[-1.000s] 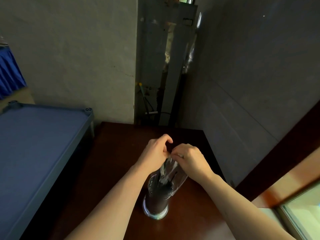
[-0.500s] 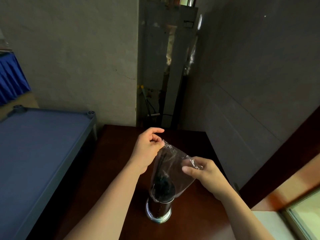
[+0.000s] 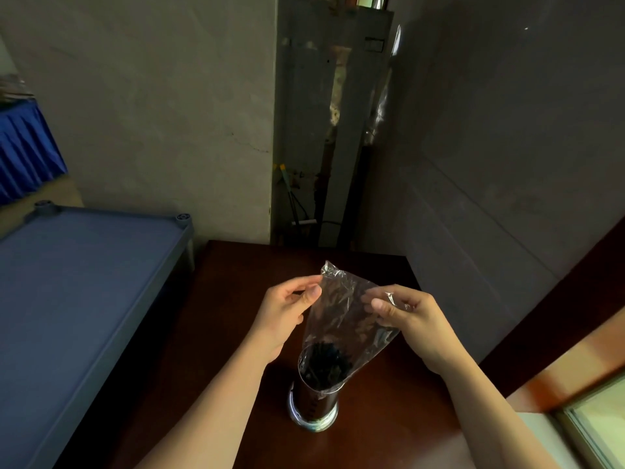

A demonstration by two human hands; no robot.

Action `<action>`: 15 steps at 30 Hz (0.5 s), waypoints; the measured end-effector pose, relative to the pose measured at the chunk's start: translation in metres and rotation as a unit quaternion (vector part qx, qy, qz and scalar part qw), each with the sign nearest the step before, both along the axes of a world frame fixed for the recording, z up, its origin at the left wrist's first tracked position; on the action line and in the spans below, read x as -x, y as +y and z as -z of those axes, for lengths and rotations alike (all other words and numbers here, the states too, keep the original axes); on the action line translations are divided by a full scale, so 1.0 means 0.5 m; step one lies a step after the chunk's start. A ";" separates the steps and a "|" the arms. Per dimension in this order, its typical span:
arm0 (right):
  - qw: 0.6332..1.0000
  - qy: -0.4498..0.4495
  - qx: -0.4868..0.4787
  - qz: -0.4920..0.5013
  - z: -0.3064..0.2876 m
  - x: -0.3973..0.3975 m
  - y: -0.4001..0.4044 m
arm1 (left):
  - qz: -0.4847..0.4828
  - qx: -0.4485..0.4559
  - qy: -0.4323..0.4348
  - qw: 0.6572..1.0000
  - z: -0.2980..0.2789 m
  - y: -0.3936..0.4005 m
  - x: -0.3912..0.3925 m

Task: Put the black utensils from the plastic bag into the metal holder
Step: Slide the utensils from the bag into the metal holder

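Observation:
A clear plastic bag [image 3: 341, 313] hangs upside down over the metal holder [image 3: 313, 406], its open mouth around the holder's rim. Black utensils [image 3: 324, 365] are bunched at the bag's mouth, in the top of the holder. My left hand [image 3: 287, 316] pinches the bag's upper left corner. On the right, my right hand [image 3: 409, 316] pinches its upper right edge. The holder stands upright on the dark brown table [image 3: 389, 418], between my forearms. How deep the utensils sit in the holder is hidden by its wall.
A blue cot [image 3: 74, 299] stands close to the table's left side. Grey walls meet behind the table, with a metal cabinet and cables [image 3: 324, 130] in the corner. A window sill [image 3: 592, 418] lies at the lower right.
My hands have lifted the bag and spread apart, stretching it open above the holder. The black utensils have slid down from the bag's body to its mouth at the holder.

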State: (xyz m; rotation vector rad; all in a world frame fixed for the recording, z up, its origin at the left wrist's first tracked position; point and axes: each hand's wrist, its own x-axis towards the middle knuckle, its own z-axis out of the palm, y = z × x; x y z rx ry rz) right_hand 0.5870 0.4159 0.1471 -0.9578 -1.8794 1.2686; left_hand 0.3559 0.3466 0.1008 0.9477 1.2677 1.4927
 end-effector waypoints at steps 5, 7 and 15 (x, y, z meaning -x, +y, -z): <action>0.999 0.049 0.014 0.007 -0.015 0.007 0.002 | 0.029 -0.015 0.029 0.999 0.000 -0.011 0.013; 0.998 0.063 0.011 0.013 -0.023 0.009 0.003 | 0.077 0.013 0.063 0.995 0.008 -0.022 0.014; 0.997 0.078 -0.006 0.006 -0.048 0.012 0.003 | 0.089 0.111 0.169 0.975 0.066 -0.045 -0.021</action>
